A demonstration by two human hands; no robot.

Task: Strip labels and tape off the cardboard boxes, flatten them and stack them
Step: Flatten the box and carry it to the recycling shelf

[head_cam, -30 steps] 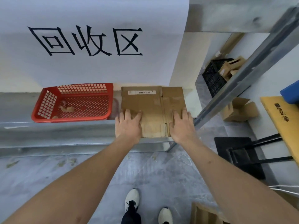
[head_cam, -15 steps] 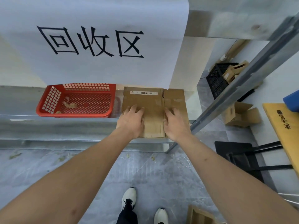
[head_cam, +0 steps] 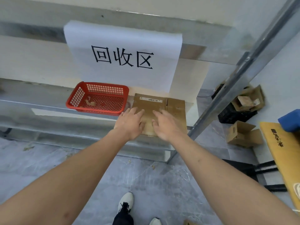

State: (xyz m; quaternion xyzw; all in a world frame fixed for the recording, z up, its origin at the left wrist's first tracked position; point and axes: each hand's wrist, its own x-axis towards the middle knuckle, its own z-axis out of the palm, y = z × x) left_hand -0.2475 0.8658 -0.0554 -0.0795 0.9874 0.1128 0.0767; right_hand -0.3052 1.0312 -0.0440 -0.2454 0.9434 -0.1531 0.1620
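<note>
One flattened cardboard box (head_cam: 168, 111) lies on the metal shelf (head_cam: 48, 111), just to the right of the single red basket (head_cam: 97, 99), close beside it. One white label (head_cam: 151, 100) with a barcode sits on the far edge of that box. Both of the person's hands reach over the near part of the box: the left hand (head_cam: 129, 121) lies on its left portion, nearest the basket, and the right hand (head_cam: 167, 124) lies just right of it, the two hands close together but apart. The fingers (head_cam: 138, 111) of the left hand are straight and spread flat, gripping nothing; the right hand's fingers (head_cam: 159, 113) are likewise relaxed and extended, holding nothing, though whether its palm presses on the cardboard or hovers just above cannot be told. Inside the basket lie a few crumpled brownish scraps (head_cam: 90, 103); their count is unclear. One white paper sign (head_cam: 123, 57) with three black characters hangs above and behind the basket and box. To the right of the basket, well beyond the box and a slanting metal post (head_cam: 230, 88), one black crate (head_cam: 233, 114) holds loose cardboard pieces, and one open cardboard box (head_cam: 241, 135) stands on the floor (head_cam: 146, 179) near it. Two white shoes show at the bottom edge.
</note>
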